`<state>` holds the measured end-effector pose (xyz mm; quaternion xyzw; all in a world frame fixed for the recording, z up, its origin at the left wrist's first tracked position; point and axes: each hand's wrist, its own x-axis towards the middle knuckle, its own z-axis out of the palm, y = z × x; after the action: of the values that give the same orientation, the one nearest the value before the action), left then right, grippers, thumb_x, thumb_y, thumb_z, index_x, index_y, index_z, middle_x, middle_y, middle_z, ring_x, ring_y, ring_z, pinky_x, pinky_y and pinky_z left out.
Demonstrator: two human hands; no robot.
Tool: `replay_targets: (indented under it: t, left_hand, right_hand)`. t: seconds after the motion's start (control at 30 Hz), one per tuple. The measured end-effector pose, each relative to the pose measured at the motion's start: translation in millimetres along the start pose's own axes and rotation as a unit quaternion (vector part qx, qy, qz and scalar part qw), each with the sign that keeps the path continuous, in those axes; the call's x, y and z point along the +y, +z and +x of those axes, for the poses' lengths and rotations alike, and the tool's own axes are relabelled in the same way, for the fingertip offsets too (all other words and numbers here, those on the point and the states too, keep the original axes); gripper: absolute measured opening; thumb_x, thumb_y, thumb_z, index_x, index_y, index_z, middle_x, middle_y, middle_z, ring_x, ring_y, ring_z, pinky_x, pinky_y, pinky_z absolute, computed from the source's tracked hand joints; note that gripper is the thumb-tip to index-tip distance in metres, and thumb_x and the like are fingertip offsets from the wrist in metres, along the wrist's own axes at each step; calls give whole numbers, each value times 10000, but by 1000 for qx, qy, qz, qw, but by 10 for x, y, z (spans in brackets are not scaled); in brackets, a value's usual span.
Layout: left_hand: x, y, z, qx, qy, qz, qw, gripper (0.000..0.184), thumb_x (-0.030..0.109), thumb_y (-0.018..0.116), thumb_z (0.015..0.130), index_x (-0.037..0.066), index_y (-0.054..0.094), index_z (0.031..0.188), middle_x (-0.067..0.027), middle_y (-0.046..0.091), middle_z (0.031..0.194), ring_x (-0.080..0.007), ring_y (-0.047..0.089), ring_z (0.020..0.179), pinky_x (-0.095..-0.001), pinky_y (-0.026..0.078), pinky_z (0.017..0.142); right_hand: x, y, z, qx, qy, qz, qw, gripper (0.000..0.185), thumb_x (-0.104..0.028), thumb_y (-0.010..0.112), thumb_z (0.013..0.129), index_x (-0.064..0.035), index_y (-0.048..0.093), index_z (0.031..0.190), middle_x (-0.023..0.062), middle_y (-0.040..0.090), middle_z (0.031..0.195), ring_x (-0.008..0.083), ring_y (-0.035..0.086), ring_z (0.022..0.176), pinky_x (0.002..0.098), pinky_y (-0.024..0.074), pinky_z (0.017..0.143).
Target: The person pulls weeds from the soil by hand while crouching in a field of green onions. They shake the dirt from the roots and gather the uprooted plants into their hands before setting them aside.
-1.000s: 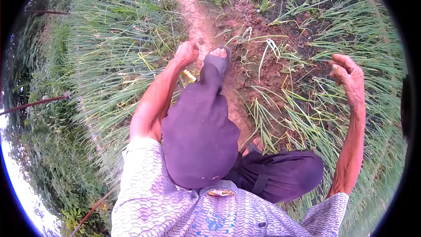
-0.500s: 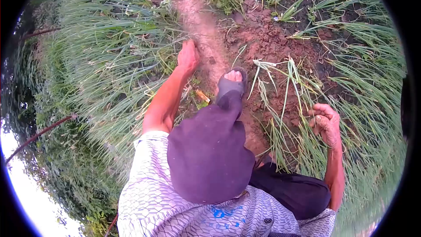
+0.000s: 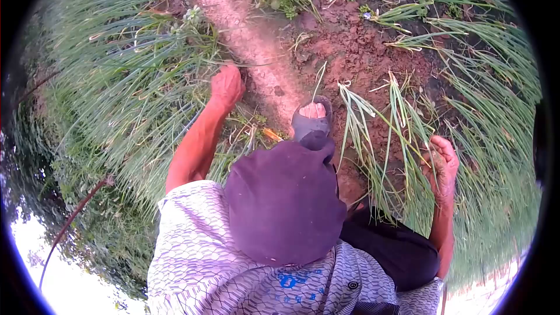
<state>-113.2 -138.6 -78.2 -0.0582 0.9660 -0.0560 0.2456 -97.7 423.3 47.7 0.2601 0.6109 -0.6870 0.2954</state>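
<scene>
My left hand (image 3: 227, 86) is closed at the edge of the left-hand plants, beside the bare dirt path. A leafy weed (image 3: 195, 26) grows just beyond it, and a thin blade lies across its fingertips. What the fingers hold, if anything, is hidden. On the other side, my right hand (image 3: 441, 166) is held palm inward with its fingers loosely bent and apart. Nothing clearly shows in its grip. Next to it, long green onion leaves (image 3: 402, 122) droop over the reddish soil, some of them bent and yellowing.
My sandalled foot (image 3: 313, 114) stands on the dirt path (image 3: 251, 46) between the plants, with my dark-clothed knee (image 3: 286, 204) in front. An orange-brown scrap (image 3: 272, 135) lies left of the foot. Dense onion rows (image 3: 496, 93) stand on the right. A thin dark pole (image 3: 76, 213) slants at far left.
The view has turned a little. My left hand, still closed, appears farther left and slightly lower. My right hand sits slightly farther right, with its fingers still bent beside the leaves.
</scene>
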Motion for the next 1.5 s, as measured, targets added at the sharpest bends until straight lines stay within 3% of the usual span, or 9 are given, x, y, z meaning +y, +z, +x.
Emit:
replay_targets:
  t: [0.27,0.6,0.63,0.73,1.03,1.17,1.37,1.43,1.5]
  left_hand:
    - [-79,54,193,-67,42,-26,997,190,90,542,740,-30,501,881,-242,624,732,-415,639,665,-500,525,600]
    - [-196,-88,468,-145,64,-37,987,212,175,519,779,-24,585,812,-293,623,829,-465,610,800,-530,486,725]
    - [-275,-15,490,-136,90,-47,985,213,174,508,786,-20,592,812,-291,621,823,-461,609,797,-527,486,722]
    - [-433,167,504,-145,106,-19,984,209,184,542,774,-5,626,745,-254,641,797,-431,633,775,-496,516,684]
    - [-369,-94,254,-60,196,31,978,201,169,509,815,79,661,719,-115,638,737,-295,652,714,-417,525,583]
    - [-320,-220,187,-142,84,-62,984,309,293,446,862,33,606,818,-216,636,856,-421,610,799,-485,498,730]
    - [-458,-108,204,-136,73,-154,976,368,340,433,877,52,621,1008,-196,633,1019,-331,610,905,-437,485,775]
    - [-410,-1115,176,-204,-13,-282,937,375,361,427,877,59,614,998,-174,644,1046,-339,610,944,-442,475,821]
    - [-741,-1312,199,-6,-136,-423,896,372,372,472,892,34,610,962,-117,649,892,-254,614,781,-389,478,695]
  right_hand:
    - [-345,455,-324,145,84,226,960,554,-233,619,867,6,407,1320,102,614,1046,97,569,643,205,433,484]
    - [-1484,1363,479,-27,-219,247,944,318,-125,528,918,33,506,1193,89,613,1011,78,523,585,208,416,468]
    - [-1589,1424,544,-71,-282,228,929,483,-100,479,938,131,298,1322,132,495,1077,51,452,630,170,379,495]
    - [-1688,1237,763,-175,-267,240,917,467,-69,454,945,140,289,1329,171,489,1166,64,442,670,171,371,548]
    - [-2026,1508,802,-133,-282,73,947,475,-96,475,945,145,322,1325,214,467,1277,67,426,697,175,354,579]
    - [-2043,1574,738,-130,-292,32,947,497,-116,493,942,144,322,1329,217,470,1287,63,423,701,174,347,585]
    - [-2044,1547,549,-104,-283,-1,953,530,-147,519,938,142,323,1336,223,474,1302,57,417,707,171,337,594]
    - [-2066,1666,567,-139,-294,-31,945,528,-138,524,932,132,329,1341,203,497,1276,56,427,710,167,341,594]
    - [-2103,1732,531,-155,-292,-78,941,506,-126,516,930,120,349,1340,172,540,1224,55,438,712,160,346,596]
